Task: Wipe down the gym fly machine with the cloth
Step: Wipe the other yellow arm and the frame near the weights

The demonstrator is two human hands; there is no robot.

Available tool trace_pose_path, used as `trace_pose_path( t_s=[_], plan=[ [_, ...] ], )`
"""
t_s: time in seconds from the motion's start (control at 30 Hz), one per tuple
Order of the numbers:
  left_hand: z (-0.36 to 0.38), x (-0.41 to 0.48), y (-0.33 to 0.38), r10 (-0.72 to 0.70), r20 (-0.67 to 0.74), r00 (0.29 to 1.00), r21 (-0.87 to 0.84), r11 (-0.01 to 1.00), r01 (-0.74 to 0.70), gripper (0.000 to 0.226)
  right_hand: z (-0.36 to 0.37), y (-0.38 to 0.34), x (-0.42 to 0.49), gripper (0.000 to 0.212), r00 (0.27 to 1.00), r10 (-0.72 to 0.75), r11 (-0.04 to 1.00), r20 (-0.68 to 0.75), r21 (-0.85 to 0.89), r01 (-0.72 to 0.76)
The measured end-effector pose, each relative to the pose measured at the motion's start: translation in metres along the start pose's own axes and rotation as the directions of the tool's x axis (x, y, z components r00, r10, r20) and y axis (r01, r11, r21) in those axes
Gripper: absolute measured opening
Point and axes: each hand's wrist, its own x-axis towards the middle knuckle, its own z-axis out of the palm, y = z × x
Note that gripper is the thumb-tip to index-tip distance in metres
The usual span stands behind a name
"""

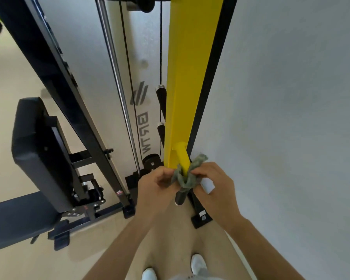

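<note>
Currently we are working on the yellow peg (182, 156) that juts out near the foot of the yellow arm (182, 87) of the fly machine. The cloth (187, 179) is sitting looped around this peg, bunched, just above the black grip (180, 198), with one end poking up to the right.

Left hand (158, 184): thumb and curled fingers are pinching the left end of the cloth. Right hand (214, 184): fingers are curling in and pinching the right end. We are holding the two hands close together, one on each side of the peg.

Judgement: we are taking the step in hand to be the peg, wiped with a wrapped cloth. Whether the arm, the dark frame (73, 110) or the seat pad (36, 146) are clean, we cannot tell. The next move is calling for alternate pulls on the two ends with the loop taut, then a slide down onto the grip without letting either end slip.

Containers: we are seeing none in view, so we are logging no contents
</note>
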Motion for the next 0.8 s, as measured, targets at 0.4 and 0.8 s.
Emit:
trace_pose_path(
  t_s=[0.4,0.8],
  plan=[
    [-0.032,0.046,0.032,0.226,-0.274,0.935,0.130,0.972,-0.197,0.017,0.040,-0.036,0.049,0.024,0.894,0.127,0.992,-0.430,0.081,-0.101],
    [0.004,0.054,0.061,0.138,-0.343,0.929,-0.181,0.961,-0.210,0.024,0.028,-0.021,0.086,0.026,0.944,0.273,0.908,-0.184,0.374,-0.190]
  ],
)
